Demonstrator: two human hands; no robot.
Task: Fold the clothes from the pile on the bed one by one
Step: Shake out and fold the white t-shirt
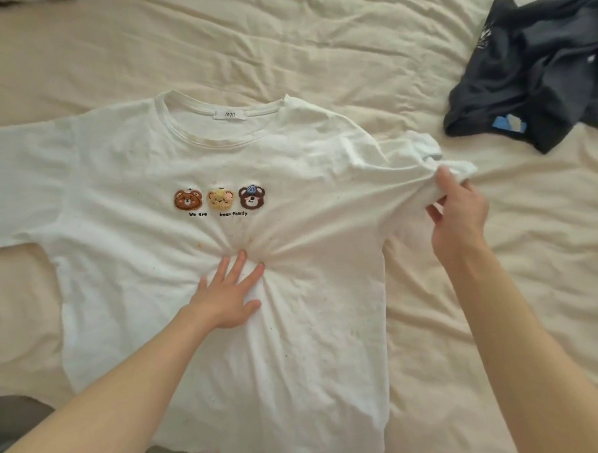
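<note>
Both our forearms reach in from the bottom edge, closest to the lens. Working left to right:

Left sleeve of the white T-shirt [224, 175] lies spread flat on the bed [298, 48], reaching the left frame edge. No trouble there.

Our left hand [231, 292] is flat, fingers straight and splayed, palm pressing the shirt's middle just below the three bear faces [219, 200]. It grips nothing; it only pins. Cloth gathers in radiating creases at the fingertips, so we judge the fabric is already under strain toward the right.

Our right hand [459, 212] has its fingers curled around the bunched right sleeve [427, 153], lifted slightly off the bed and drawn outward.

Dark garments [537, 65], the remaining pile, sit crumpled at the upper right, well apart from the shirt.

Risks as we read them:
- Pull too hard on the sleeve and the whole shirt may slide right under the flat palm, skewing the collar and undoing the left sleeve's lay.
- Creases bunched at the left fingertips could get folded in if we don't smooth them first.
- Sleeve is wadded, not flat; folding it over as is would leave a lump.
- Soft, rumpled bedding gives little grip underneath, so the hem near us may creep.
</note>
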